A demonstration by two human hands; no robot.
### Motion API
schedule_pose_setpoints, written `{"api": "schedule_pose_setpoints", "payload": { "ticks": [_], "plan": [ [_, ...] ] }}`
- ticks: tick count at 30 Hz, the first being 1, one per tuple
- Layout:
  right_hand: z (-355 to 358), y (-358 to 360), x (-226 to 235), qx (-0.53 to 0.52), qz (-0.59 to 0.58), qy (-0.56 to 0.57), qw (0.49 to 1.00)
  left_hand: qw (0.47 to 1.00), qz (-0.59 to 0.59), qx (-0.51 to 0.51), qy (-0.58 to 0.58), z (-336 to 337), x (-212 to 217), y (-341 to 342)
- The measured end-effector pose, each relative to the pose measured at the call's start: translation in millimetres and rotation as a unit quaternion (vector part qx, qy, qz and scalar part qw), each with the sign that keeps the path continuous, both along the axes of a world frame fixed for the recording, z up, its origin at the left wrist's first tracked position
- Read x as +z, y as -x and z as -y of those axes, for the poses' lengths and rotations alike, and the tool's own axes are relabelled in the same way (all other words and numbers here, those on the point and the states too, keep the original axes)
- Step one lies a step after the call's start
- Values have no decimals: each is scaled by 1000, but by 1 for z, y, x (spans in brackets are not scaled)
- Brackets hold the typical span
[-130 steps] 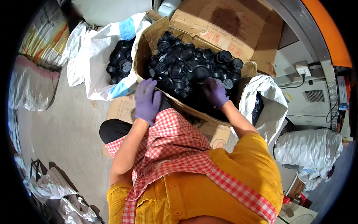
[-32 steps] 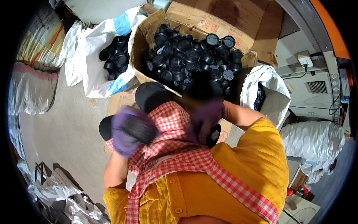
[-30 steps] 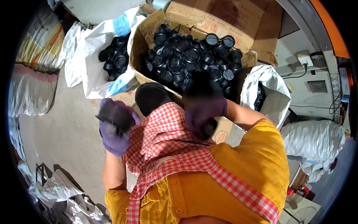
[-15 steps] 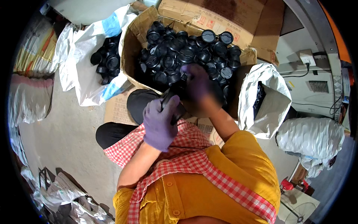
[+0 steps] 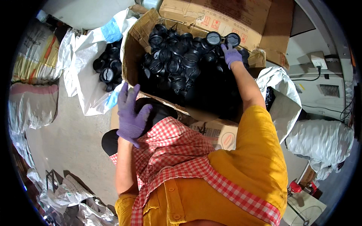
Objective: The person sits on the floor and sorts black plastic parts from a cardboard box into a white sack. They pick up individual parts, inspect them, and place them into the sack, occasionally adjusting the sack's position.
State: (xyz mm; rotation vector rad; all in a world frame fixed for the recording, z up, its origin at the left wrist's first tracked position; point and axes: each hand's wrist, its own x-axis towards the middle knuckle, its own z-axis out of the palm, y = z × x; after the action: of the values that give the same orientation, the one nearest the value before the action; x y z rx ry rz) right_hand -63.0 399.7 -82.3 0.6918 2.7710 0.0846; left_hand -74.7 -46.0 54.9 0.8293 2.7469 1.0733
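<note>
My left hand, in a purple glove, is open with fingers spread, beside the near left corner of the cardboard box and the white bag. Nothing is in it. My right hand, gloved alike, reaches to the box's far right part. Its fingers are apart and meet the lower edge of a round black cap-like part. A similar round part lies just left of it. Many black parts heap up in the box; its near right portion is in dark shadow.
More black parts lie in the left white bag. Another white bag, with dark contents, stands right of the box. Stuffed pale sacks lie farther right, crumpled plastic at lower left. A plug and cable hang at right.
My left hand has let go of a black part and moved left, opening. My right hand has gone from the box's near middle to its far right. A pale-rimmed part now shows in the left bag.
</note>
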Motion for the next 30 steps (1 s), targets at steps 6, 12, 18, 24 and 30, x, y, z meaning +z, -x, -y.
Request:
{"api": "schedule_pose_setpoints", "payload": {
  "ticks": [6, 12, 18, 24, 30],
  "plan": [
    [24, -56, 8, 20, -50, 38, 998, 992, 89, -51, -79, -21, -13, -24],
    [192, -121, 80, 117, -323, 272, 899, 616, 646, 15, -451, -70, -41, -58],
    [225, -140, 112, 219, -263, 439, 831, 718, 553, 126, -405, -50, -24, -62],
    [221, -116, 132, 215, -263, 580, 741, 753, 559, -28, -346, -1, -16, -74],
    [234, -118, 134, 265, -280, 588, 711, 626, 611, -3, -485, 15, 1, -81]
  ]
}}
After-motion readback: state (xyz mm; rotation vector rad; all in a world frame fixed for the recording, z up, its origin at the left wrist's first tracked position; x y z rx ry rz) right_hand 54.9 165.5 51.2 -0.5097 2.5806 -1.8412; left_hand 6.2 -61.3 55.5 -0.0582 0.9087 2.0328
